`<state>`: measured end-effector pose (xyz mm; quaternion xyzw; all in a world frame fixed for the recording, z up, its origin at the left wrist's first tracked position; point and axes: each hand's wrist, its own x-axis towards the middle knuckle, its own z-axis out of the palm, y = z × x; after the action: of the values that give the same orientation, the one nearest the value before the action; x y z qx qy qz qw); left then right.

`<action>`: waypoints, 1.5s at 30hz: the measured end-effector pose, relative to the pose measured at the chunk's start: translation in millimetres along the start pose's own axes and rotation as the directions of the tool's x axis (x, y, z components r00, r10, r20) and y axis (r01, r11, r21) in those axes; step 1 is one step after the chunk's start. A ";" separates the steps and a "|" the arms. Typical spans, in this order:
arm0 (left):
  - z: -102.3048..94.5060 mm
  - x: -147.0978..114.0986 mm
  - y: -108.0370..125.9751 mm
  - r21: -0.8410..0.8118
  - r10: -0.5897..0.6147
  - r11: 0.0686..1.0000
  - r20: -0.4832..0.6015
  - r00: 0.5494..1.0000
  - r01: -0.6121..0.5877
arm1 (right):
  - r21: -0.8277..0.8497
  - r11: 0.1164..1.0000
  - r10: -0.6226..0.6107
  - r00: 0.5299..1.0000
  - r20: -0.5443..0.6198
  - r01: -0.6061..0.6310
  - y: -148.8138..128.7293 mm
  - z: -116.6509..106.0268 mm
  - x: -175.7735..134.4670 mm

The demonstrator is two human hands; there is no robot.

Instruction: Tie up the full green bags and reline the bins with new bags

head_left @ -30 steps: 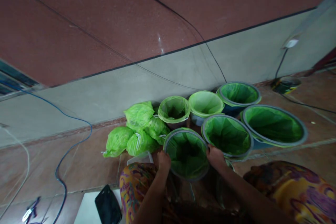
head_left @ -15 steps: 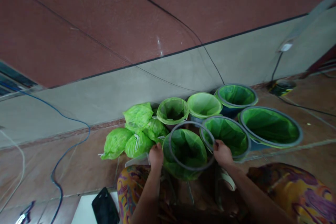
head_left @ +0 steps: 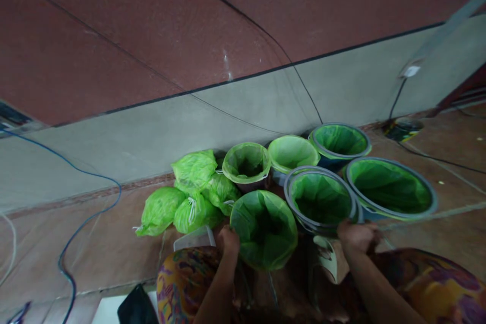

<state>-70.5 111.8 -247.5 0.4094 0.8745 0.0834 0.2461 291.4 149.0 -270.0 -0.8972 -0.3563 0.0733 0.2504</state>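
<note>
My left hand (head_left: 229,240) is closed at the left edge of the front bin (head_left: 264,258), which has a green bag spread inside and folded over its rim. My right hand (head_left: 357,236), a little blurred, is closed at the front right edge of a loose grey ring (head_left: 290,205). That ring lies over the rim of the middle bin (head_left: 322,197), which is also lined in green. The front bin's bag edge shows with no ring on it. Which layer my left fingers pinch is hard to see.
Several tied green bags (head_left: 195,207) lie to the left, near a clear plastic tub (head_left: 195,238). More lined bins (head_left: 391,187) stand along the wall. A blue hose (head_left: 87,217) crosses the floor at left. A dark phone-like object (head_left: 136,306) lies on a white surface.
My right hand has carried the grey ring rightward, off the front bin and onto the middle bin. My left hand stays beside the front bin, whose mouth now faces me more.
</note>
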 end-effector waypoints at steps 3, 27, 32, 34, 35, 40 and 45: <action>-2.6 6.6 10.5 0.068 0.059 0.996 -0.120 0.991 -0.051 | 0.096 0.963 -0.253 0.967 -0.002 0.252 -41.8 -3.4 -20.7; -7.7 65.1 24.1 0.332 0.603 0.720 0.137 0.786 -0.610 | 0.178 0.654 -0.614 0.378 0.693 0.735 -152.8 105.0 -42.3; -11.6 55.2 39.9 0.302 0.539 0.798 0.027 0.842 -0.521 | 0.073 0.632 -0.604 0.431 0.671 0.772 -146.3 96.2 -53.7; -11.4 52.8 50.7 0.206 0.491 0.857 -0.054 0.869 -0.472 | 0.152 0.613 -0.682 0.422 0.597 0.776 -152.9 92.0 -55.4; -10.8 53.1 56.1 0.150 0.472 0.877 -0.078 0.878 -0.457 | 0.204 0.605 -0.716 0.413 0.564 0.770 -158.6 91.0 -55.6; -4.7 70.6 75.5 -0.048 0.388 0.920 -0.017 0.922 -0.388 | 0.355 0.587 -0.744 0.312 0.591 0.727 -195.5 101.8 -53.4; -1.4 90.2 78.2 -0.110 0.318 0.944 0.039 0.947 -0.312 | 0.402 0.555 -0.736 0.204 0.646 0.729 -209.0 119.1 -51.9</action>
<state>-67.5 231.1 -251.8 0.5331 0.7851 0.1547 0.2747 90.3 290.9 -270.5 -0.4963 -0.8043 0.3161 0.0835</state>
